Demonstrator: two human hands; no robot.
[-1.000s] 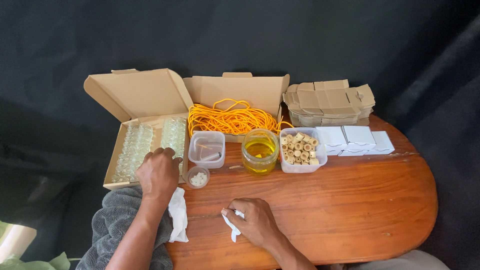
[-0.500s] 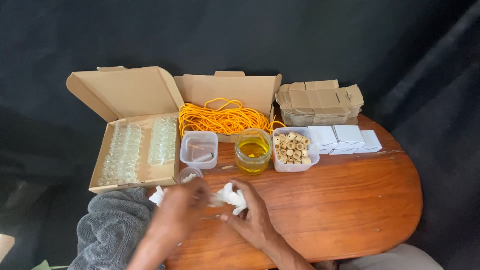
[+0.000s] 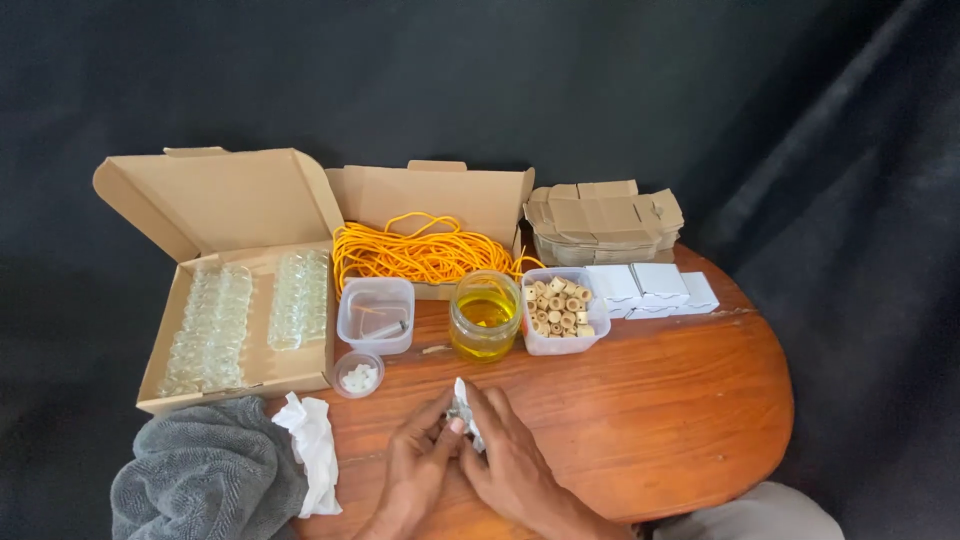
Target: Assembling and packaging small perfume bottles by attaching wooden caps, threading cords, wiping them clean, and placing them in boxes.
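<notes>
Both hands meet low on the brown surface (image 3: 650,400). The left hand (image 3: 415,470) and the right hand (image 3: 510,465) pinch a small white tissue (image 3: 462,405) between them, just below the jar of yellow oil (image 3: 485,318).

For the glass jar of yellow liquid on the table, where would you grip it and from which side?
Grip the jar around its round side wall, coming from the near side, by the hands. It stands upright and looks open-topped with liquid inside, so a side hold probably keeps it level. Tubs flank it closely: the clear tub and the tub of wooden beads.
</notes>
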